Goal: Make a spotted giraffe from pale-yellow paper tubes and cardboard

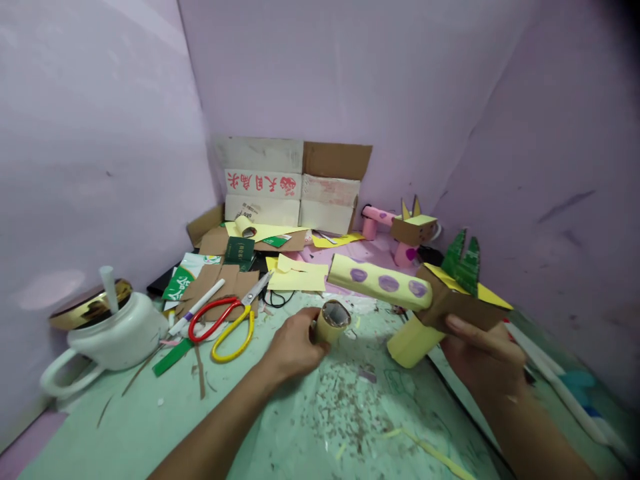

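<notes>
My left hand (295, 347) is closed round a short yellow-wrapped cardboard tube (331, 321), held just above the green table sheet (125, 427). My right hand (483, 357) grips a paper animal figure (425, 300) by its brown cardboard head. The figure has a yellow tube neck with purple spots, a yellow tube leg below and green ears on top. The loose tube sits a little left of and below the spotted neck, apart from it.
Red-and-yellow scissors (227, 320), a marker (196, 308) and cardboard scraps lie at the left. A white cup with a gold lid (107, 330) stands far left. A cardboard box (293, 183) and a pink figure (400, 230) stand at the back. Purple walls close in all round.
</notes>
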Demonstrator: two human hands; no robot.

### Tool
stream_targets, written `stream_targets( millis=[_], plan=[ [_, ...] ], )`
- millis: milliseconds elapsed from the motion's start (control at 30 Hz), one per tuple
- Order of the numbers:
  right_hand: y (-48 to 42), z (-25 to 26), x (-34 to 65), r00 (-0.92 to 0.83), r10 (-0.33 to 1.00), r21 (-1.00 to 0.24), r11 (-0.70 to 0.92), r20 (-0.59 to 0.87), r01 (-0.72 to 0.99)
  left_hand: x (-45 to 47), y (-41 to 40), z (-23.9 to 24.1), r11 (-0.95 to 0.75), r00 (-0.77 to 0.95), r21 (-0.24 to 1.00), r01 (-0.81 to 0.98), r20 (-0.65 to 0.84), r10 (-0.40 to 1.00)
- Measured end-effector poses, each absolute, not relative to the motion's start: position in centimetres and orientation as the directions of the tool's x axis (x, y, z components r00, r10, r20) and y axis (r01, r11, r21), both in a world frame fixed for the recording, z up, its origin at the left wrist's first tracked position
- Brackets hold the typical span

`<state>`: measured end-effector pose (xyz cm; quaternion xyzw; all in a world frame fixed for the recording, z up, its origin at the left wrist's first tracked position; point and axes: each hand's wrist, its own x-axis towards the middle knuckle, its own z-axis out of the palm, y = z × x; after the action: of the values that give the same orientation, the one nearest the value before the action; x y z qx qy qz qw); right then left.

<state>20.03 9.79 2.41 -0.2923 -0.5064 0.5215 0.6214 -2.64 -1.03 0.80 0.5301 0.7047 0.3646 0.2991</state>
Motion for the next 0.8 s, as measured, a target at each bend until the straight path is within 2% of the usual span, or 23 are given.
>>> stream_targets(
  millis=[133, 333, 400, 567, 667, 800],
  plan=[
    [9.4, 2.7, 19.8, -0.088, 0.967, -0.854, 0.168, 0.241, -0.493, -2.1, -1.0, 0.9, 0.240, -0.310, 0.764, 0.599, -0.055, 0.949],
    [9.6, 2.7, 19.8, -0.146, 0.947, -0.840, 0.176, 0.287, -0.513, -1.3, -1.5, 2.0, 0.451, -0.457, 0.589, 0.670, -0.152, 0.877],
    [9.7, 2.8, 19.8, -0.154, 0.943, -0.839, 0.180, 0.296, -0.513, -1.8, -1.5, 2.2, 0.420, -0.423, 0.636, 0.648, -0.158, 0.892],
    [9.5, 2.9, 19.7, -0.142, 0.941, -0.845, 0.201, 0.307, -0.495, -2.6, -0.6, 2.4, 0.109, -0.145, 0.894, 0.435, -0.050, 0.988],
    [9.4, 2.9, 19.7, -0.141, 0.936, -0.835, 0.210, 0.322, -0.509, -2.5, 0.1, 2.1, 0.080, -0.049, 0.934, 0.348, -0.067, 0.997],
    [9.3, 2.9, 19.8, -0.147, 0.934, -0.811, 0.195, 0.325, -0.551, -2.6, 0.5, 1.2, 0.070, 0.008, 0.946, 0.317, -0.077, 0.997]
  ],
)
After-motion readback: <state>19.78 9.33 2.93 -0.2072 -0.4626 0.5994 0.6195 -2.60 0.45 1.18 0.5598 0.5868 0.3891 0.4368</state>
